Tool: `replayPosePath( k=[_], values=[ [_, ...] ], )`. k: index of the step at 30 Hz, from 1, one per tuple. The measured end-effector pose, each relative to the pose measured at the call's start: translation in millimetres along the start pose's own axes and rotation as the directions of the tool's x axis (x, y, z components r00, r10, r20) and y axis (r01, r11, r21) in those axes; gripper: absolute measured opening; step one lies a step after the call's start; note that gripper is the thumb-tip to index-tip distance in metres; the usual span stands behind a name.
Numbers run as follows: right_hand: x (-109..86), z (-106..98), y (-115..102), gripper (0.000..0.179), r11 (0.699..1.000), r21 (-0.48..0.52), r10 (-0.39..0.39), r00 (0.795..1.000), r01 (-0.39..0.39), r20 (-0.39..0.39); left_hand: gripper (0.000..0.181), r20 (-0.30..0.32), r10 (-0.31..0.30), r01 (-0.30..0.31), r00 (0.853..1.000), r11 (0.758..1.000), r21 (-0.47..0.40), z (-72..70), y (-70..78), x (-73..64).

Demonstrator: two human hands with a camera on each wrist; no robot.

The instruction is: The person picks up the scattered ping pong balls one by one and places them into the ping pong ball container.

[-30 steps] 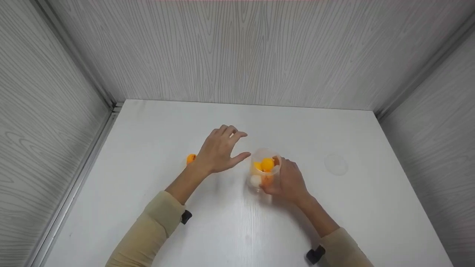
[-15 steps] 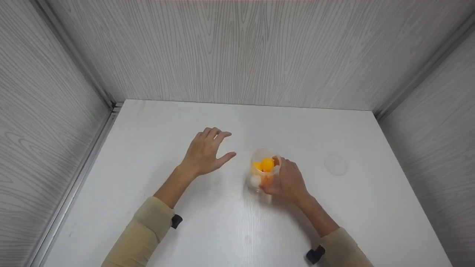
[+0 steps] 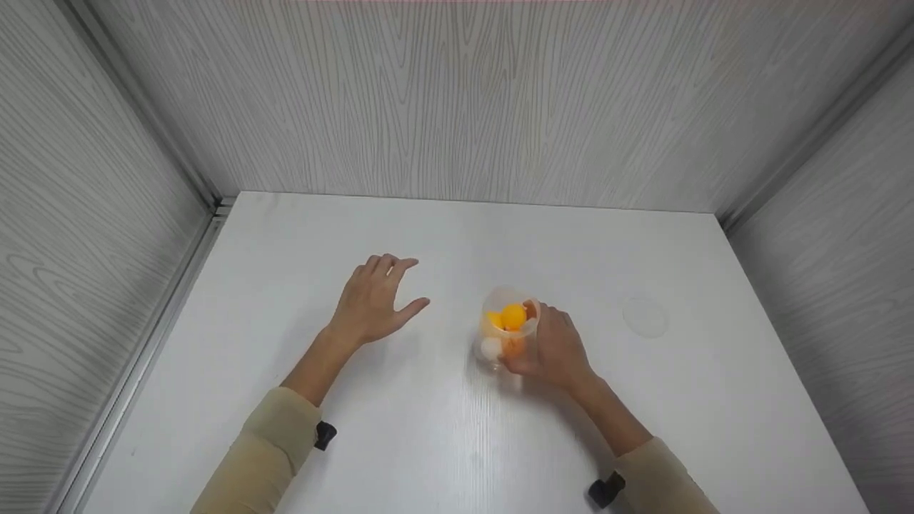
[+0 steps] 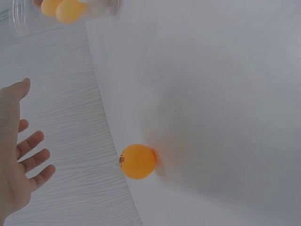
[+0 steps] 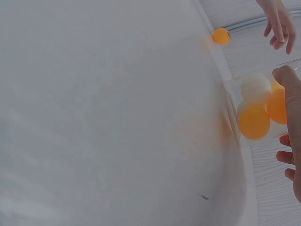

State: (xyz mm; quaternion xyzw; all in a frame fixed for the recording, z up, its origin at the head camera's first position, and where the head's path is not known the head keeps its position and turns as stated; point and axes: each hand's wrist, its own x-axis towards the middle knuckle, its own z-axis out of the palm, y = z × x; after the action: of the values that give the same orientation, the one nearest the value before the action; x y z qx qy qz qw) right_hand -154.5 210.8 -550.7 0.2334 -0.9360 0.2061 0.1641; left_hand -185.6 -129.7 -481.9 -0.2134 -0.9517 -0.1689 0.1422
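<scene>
My right hand [image 3: 555, 348] grips a clear plastic cup [image 3: 505, 294] that stands on the white table. Inside it are several orange balls and white balls, looking like ping-pong balls; an orange one [image 3: 513, 316] lies at the top and a white one [image 3: 491, 348] low down. Fingers and thumb wrap the cup's side in the right wrist view. To the left my left hand [image 3: 368, 303] hovers over the table, fingers spread and holding nothing. A single orange ball [image 4: 138, 161] rests on the table near that hand in the left wrist view; in the head view the left hand hides it.
A thin clear round lid [image 3: 645, 318] lies flat on the table [image 3: 714, 400] to the right of the cup. Grey wood-grain panels [image 3: 457, 100] wall in the back and both sides of the table.
My left hand has moved left, away from the cup, and now covers the loose orange ball in the head view. The right hand and the cup have stayed in place.
</scene>
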Motion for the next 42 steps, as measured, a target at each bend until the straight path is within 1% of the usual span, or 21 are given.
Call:
replayPosePath(
  k=[5, 10, 19, 25, 29, 32, 35, 42],
  values=[
    [-0.6, 0.8, 1.3, 0.086, 1.000, 0.004, -0.008, 1.000, 0.008, -0.012, 0.066, 0.024, -0.045, 0.045, 0.999, 0.999, -0.001, 2.6, -8.3, -4.8],
    [-0.3, 2.1, 2.1, 0.086, 1.000, 0.015, -0.015, 1.000, 0.016, -0.019, 0.071, 0.056, -0.098, 0.099, 0.994, 0.995, -0.002, 7.1, -18.5, -10.6],
    [1.5, 0.7, 1.3, 0.088, 0.999, -0.010, -0.034, 0.999, 0.034, -0.026, 0.071, 0.077, -0.131, 0.132, 0.988, 0.991, -0.012, 17.0, -37.8, -18.6],
    [2.4, -1.7, -1.2, 0.086, 1.000, -0.014, -0.023, 1.000, 0.023, -0.007, 0.070, 0.105, -0.177, 0.178, 0.979, 0.984, -0.004, 21.3, -47.0, -23.9],
    [2.2, -2.5, -2.2, 0.087, 1.000, -0.014, -0.010, 1.000, 0.010, 0.010, 0.071, 0.132, -0.204, 0.205, 0.970, 0.979, 0.006, 24.2, -50.9, -28.2],
    [1.7, -2.7, -2.3, 0.087, 1.000, -0.017, -0.014, 1.000, 0.014, 0.000, 0.072, 0.158, -0.225, 0.226, 0.962, 0.974, 0.007, 26.7, -52.6, -30.7],
    [1.4, -2.1, -1.6, 0.087, 1.000, -0.020, -0.023, 1.000, 0.022, -0.012, 0.071, 0.166, -0.240, 0.242, 0.956, 0.970, 0.005, 29.6, -54.3, -32.6],
    [0.1, -0.7, -0.8, 0.088, 1.000, -0.010, -0.024, 1.000, 0.023, -0.016, 0.069, 0.173, -0.244, 0.247, 0.954, 0.969, 0.003, 32.7, -57.2, -38.1]
  ],
)
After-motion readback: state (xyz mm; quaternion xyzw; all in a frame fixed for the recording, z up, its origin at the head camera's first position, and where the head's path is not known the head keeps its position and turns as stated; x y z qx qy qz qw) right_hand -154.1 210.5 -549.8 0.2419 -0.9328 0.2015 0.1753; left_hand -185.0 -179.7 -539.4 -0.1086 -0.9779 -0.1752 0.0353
